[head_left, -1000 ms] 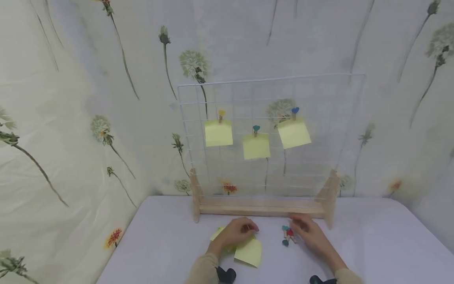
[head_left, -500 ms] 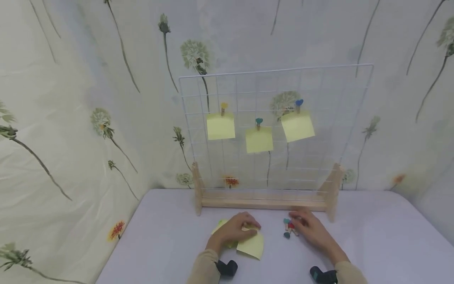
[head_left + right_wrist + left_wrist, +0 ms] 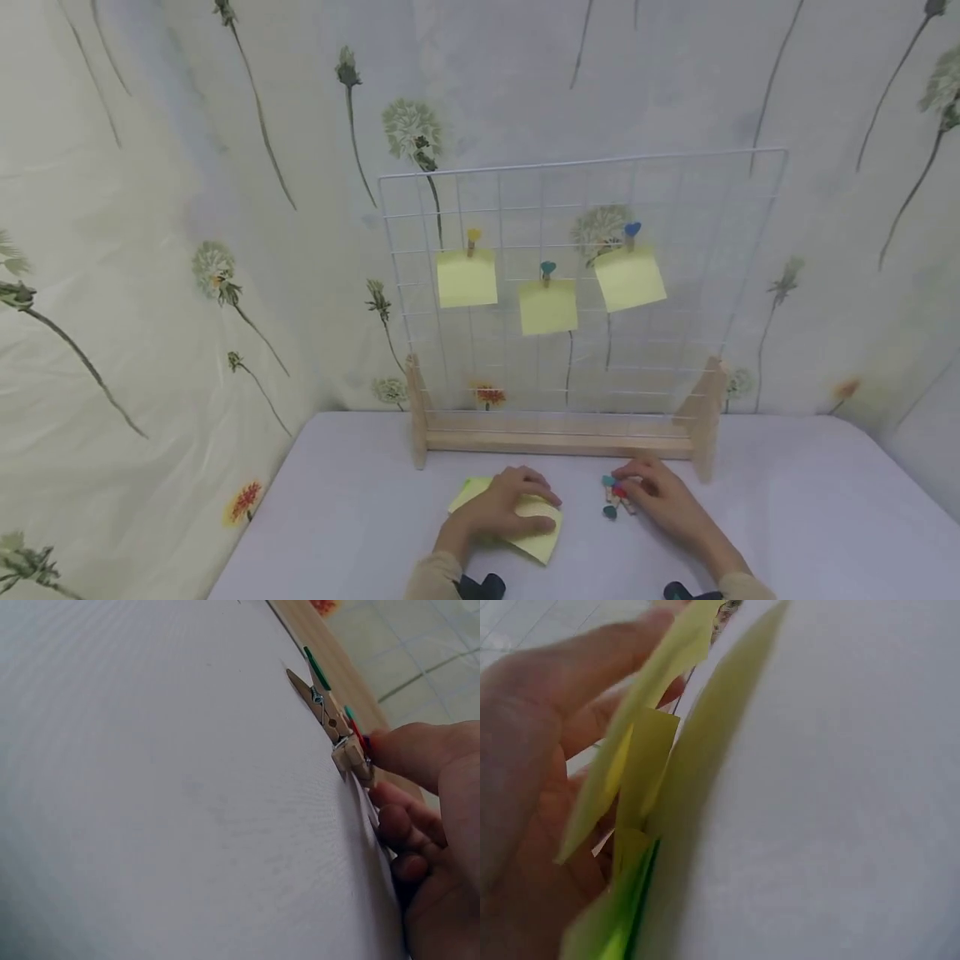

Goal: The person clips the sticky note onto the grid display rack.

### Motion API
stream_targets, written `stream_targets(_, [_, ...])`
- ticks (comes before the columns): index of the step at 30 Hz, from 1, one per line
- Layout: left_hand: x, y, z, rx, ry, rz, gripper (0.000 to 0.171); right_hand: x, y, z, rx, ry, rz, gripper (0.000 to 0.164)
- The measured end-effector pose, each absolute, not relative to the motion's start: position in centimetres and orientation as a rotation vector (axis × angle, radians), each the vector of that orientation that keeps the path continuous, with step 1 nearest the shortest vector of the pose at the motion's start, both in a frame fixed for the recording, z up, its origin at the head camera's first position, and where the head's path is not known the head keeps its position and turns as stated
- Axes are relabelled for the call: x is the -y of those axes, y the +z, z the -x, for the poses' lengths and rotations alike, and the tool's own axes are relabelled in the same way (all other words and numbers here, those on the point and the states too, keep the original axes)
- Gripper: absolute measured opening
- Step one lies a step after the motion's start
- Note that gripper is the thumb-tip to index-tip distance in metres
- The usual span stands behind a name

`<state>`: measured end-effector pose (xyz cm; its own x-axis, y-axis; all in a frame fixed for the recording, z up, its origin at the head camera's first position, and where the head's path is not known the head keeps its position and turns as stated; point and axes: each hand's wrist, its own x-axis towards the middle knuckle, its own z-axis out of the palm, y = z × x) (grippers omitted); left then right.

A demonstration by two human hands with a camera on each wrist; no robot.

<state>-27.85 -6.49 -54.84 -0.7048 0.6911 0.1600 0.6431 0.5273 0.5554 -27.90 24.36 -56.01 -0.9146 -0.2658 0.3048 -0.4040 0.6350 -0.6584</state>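
In the head view my left hand (image 3: pixel 504 507) spans a yellow sticky note (image 3: pixel 542 546), thumb on its face and fingers at its far edge. The left wrist view shows the sticky note (image 3: pixel 641 712) lifted off the sheets below, between thumb and fingers. To the right, my right hand (image 3: pixel 667 506) reaches into a small pile of wooden clothespins (image 3: pixel 610 512) with coloured hearts. Its thumb and fingertips pinch a clothespin with a red heart (image 3: pixel 355 729), partly hidden by the thumb. A green-topped clothespin (image 3: pixel 319 686) lies against it.
Behind the hands stands a white wire grid (image 3: pixel 585 162) in a wooden base (image 3: pixel 555 442). Three sticky notes hang on it from clothespins with a yellow heart (image 3: pixel 474 236), a teal heart (image 3: pixel 548 267) and a blue heart (image 3: pixel 632 228). More sticky notes (image 3: pixel 468 490) lie under my left hand.
My left hand has spread its thumb and fingers over the sticky note and shifted slightly right. The right hand's fingertips have come down onto the clothespins from just beside them.
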Motion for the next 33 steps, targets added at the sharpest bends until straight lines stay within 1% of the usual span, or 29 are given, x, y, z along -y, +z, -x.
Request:
stream_targets(4, [6.4, -53.8, 27.3, -2.656, 0.776, -1.119, 0.053, -24.4, -56.0, 27.6, 2.640, 1.146, -0.578, 0.015])
stream_targets(7, [6.6, -52.9, 26.5, -2.597, 0.693, -1.078, 0.068, -24.3, -56.1, 27.3, 2.617, 1.130, -0.547, 0.015])
stream_targets(14, [6.9, -52.2, 25.8, -2.554, 0.593, -1.068, 0.095, -23.9, -56.4, 27.2, 2.593, 0.995, -0.483, 0.027])
stream_targets(16, [7.0, -52.1, 26.0, -2.560, 0.612, -1.087, 0.098, -23.7, -56.5, 27.4, 2.562, 0.981, -0.498, 0.029])
stream_targets(18, [7.2, -52.0, 26.3, -2.574, 0.627, -1.104, 0.091, -23.6, -56.5, 27.7, 2.540, 0.973, -0.512, 0.030])
stream_targets(23, [7.3, -52.1, 26.6, -2.591, 0.692, -1.109, 0.050, -23.7, -56.7, 27.9, 2.510, 0.960, -0.534, 0.030])
stream_targets(25, [7.3, -52.3, 26.8, -2.580, 0.750, -1.105, 0.039, -23.7, -56.7, 27.9, 2.503, 0.974, -0.534, 0.028])
stream_targets(29, [7.2, -52.6, 27.1, -2.564, 0.883, -1.121, 0.030, -23.7, -56.8, 27.8, 2.514, 1.031, -0.515, 0.023])
stream_targets(33, [7.1, -52.6, 27.3, -2.546, 1.057, -1.135, 0.026, -23.6, -56.8, 27.7, 2.535, 1.058, -0.478, 0.021])
